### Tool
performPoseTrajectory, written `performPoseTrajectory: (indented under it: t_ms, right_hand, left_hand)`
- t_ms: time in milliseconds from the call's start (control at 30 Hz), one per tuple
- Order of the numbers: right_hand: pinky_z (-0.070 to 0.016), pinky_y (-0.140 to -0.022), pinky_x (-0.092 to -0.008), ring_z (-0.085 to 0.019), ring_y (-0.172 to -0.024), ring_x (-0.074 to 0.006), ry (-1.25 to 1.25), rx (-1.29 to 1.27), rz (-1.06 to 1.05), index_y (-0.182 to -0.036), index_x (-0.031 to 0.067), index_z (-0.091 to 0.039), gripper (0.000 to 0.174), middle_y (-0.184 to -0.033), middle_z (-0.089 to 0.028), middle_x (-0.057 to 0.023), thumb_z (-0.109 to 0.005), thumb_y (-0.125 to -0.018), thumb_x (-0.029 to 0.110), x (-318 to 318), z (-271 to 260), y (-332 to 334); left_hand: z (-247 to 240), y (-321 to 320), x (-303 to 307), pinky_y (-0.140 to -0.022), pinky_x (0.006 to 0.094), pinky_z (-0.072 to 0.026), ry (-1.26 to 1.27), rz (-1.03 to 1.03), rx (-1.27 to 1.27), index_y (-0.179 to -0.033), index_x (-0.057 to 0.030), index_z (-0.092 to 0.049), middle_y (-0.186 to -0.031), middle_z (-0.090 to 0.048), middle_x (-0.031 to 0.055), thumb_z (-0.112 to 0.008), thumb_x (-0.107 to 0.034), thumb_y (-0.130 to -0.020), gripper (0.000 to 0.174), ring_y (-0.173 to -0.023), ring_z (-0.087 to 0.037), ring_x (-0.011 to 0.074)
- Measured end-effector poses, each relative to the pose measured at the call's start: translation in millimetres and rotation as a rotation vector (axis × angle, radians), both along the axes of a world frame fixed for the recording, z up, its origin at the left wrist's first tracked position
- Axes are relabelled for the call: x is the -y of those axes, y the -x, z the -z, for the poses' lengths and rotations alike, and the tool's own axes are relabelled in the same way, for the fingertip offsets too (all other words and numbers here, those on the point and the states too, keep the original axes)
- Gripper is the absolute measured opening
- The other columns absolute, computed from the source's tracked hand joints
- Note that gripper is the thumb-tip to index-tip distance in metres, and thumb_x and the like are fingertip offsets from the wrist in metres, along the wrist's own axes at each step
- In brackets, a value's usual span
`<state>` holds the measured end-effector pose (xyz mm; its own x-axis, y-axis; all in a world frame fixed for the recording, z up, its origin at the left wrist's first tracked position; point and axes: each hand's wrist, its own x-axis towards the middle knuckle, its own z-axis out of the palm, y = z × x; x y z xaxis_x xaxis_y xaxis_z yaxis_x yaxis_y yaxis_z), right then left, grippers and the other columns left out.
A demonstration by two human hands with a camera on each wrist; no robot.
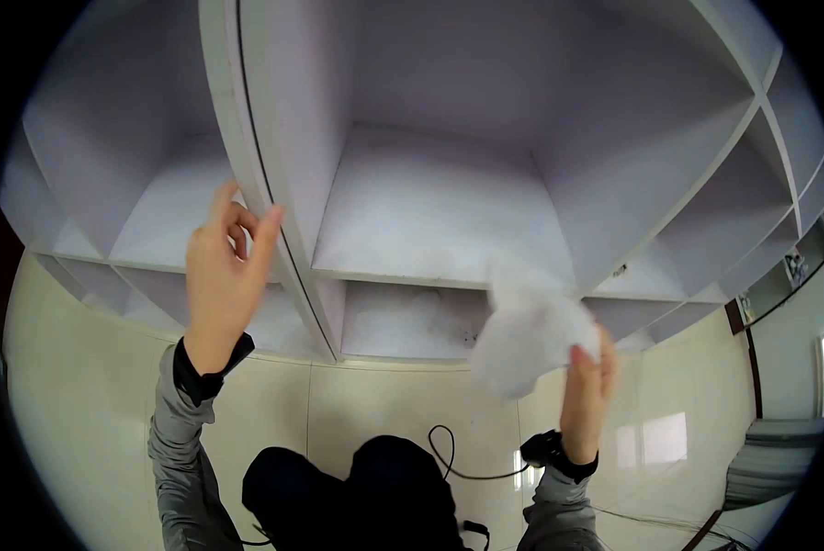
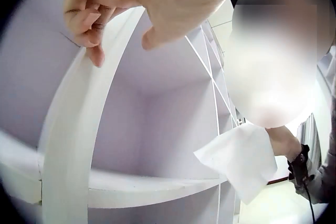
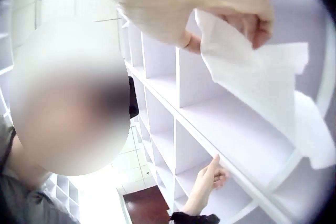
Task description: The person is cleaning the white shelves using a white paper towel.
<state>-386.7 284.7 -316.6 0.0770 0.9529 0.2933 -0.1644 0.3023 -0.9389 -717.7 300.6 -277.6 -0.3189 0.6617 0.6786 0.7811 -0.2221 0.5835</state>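
Observation:
My right hand (image 1: 588, 390) pinches a white tissue (image 1: 531, 344) between thumb and fingers. The tissue is blurred in the head view, in front of the lower right compartments. In the right wrist view the tissue (image 3: 257, 77) hangs from the fingertips, creased and partly unfolded. My left hand (image 1: 228, 266) is at the upright divider (image 1: 270, 193) of a white shelf unit. Its fingers are loosely bent, with fingertips at the divider's front edge (image 2: 71, 129) and the thumb apart on the other side in the left wrist view.
The large middle compartment (image 1: 440, 207) has a bare floor board with small dark marks near its front. Lower compartments (image 1: 412, 321) sit close to the tiled floor (image 1: 357, 395). A black cable (image 1: 481, 477) lies by the person's knees (image 1: 348, 487). Grey curtain fabric (image 1: 770, 459) hangs at right.

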Motion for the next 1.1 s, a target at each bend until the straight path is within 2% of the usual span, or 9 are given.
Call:
performPoseTrajectory:
  t_ms: [67, 100, 133, 233, 433, 600, 700, 900, 1100]
  right_hand:
    - [-0.0414, -0.086, -0.0321, -0.054, -0.097, -0.02, -0.138, 0.083, 0.039, -0.108, -0.0052, -0.053, 0.027, -0.109, -0.055, -0.0112, -0.055, -0.083, 0.004, -12, -14, 13]
    - [-0.0407, -0.087, -0.0336, -0.053, -0.097, -0.0239, -0.277, 0.372, 0.201, -0.103, -0.0057, -0.052, 0.022, -0.108, -0.055, -0.0145, -0.055, -0.083, 0.003, -22, -15, 25]
    - [-0.04, -0.087, -0.035, -0.053, -0.097, -0.0277, -0.426, 0.667, 0.358, -0.097, -0.0063, -0.052, 0.017, -0.107, -0.054, -0.0178, -0.054, -0.083, 0.003, -34, -10, 26]
    - [-0.0403, -0.085, -0.0373, -0.05, -0.096, -0.0381, -0.462, 0.755, 0.171, -0.089, -0.0059, -0.05, 0.013, -0.105, -0.051, -0.0241, -0.055, -0.083, 0.005, -85, -6, 78]
    - [-0.0407, -0.087, -0.0423, -0.047, -0.105, -0.0437, -0.37, 0.763, -0.205, -0.091, -0.0061, -0.05, 0.017, -0.112, -0.049, -0.0275, -0.055, -0.083, 0.008, -109, 37, 162]
    - [-0.0355, -0.096, -0.0447, -0.043, -0.113, -0.0447, -0.488, 0.88, -0.253, -0.102, -0.0054, -0.047, 0.022, -0.117, -0.047, -0.028, -0.05, -0.082, 0.003, -107, 54, 181]
    - [-0.0332, -0.099, -0.0439, -0.035, -0.122, -0.042, -0.571, 0.964, -0.29, -0.12, -0.0079, -0.038, 0.045, -0.123, -0.044, -0.0263, -0.047, -0.076, -0.003, -101, 62, 185]
    - [-0.0368, -0.098, -0.0414, -0.038, -0.121, -0.0413, -0.659, 1.19, -0.263, -0.123, -0.0067, -0.04, 0.054, -0.127, -0.041, -0.0282, -0.047, -0.07, -0.008, -98, 55, 183]
    - [-0.0433, -0.092, -0.0352, -0.045, -0.118, -0.0313, -0.479, 0.979, -0.257, -0.118, -0.0011, -0.05, 0.045, -0.128, -0.046, -0.018, -0.045, -0.073, -0.008, -86, 50, 201]
  left_hand:
    - [-8, 9, -5, -0.045, 0.0281, -0.0287, -0.002, -0.064, -0.041, -0.106, 0.0069, -0.051, -0.055, -0.046, 0.006, -0.063, -0.022, -0.082, 0.039, -0.047, -0.037, 0.0117]
    - [-11, 12, -7, -0.044, 0.0294, -0.0283, -0.002, -0.088, -0.059, -0.092, 0.0029, -0.052, -0.053, -0.045, 0.0071, -0.061, -0.023, -0.084, 0.028, -0.045, -0.036, 0.0145]
    - [-6, 4, -9, -0.044, 0.0294, -0.0283, -0.003, -0.088, -0.047, -0.092, 0.0029, -0.052, -0.053, -0.045, 0.0071, -0.061, -0.023, -0.084, 0.028, -0.045, -0.036, 0.0145]
    - [-17, 11, -12, -0.043, 0.0339, -0.0317, 0.169, -0.157, -0.198, -0.076, -0.0016, -0.044, -0.055, -0.046, 0.0081, -0.06, -0.021, -0.084, 0.026, -0.045, -0.04, 0.0242]
    - [-13, 17, -10, -0.043, 0.0336, -0.0335, 0.091, -0.084, -0.203, -0.078, -0.0019, -0.047, -0.058, -0.046, 0.0081, -0.06, -0.02, -0.084, 0.023, -0.046, -0.043, 0.0233]
    - [-10, 15, -6, -0.042, 0.0335, -0.0329, -0.004, -0.083, -0.221, -0.075, -0.0013, -0.046, -0.056, -0.043, 0.0084, -0.06, -0.019, -0.084, 0.024, -0.045, -0.042, 0.0225]
    - [-12, 14, 1, -0.043, 0.0343, -0.0333, -0.028, -0.089, -0.227, -0.075, -0.0009, -0.046, -0.057, -0.044, 0.0089, -0.059, -0.019, -0.085, 0.024, -0.045, -0.042, 0.0235]
    - [-22, 6, -4, -0.045, 0.0347, -0.0359, 0.019, -0.087, -0.186, -0.075, -0.001, -0.046, -0.06, -0.046, 0.0099, -0.057, -0.021, -0.086, 0.025, -0.049, -0.046, 0.0252]
    - [-13, 9, -1, -0.046, 0.0348, -0.0372, 0.021, -0.1, -0.165, -0.077, -0.002, -0.047, -0.061, -0.048, 0.0092, -0.057, -0.022, -0.086, 0.025, -0.051, -0.047, 0.0253]
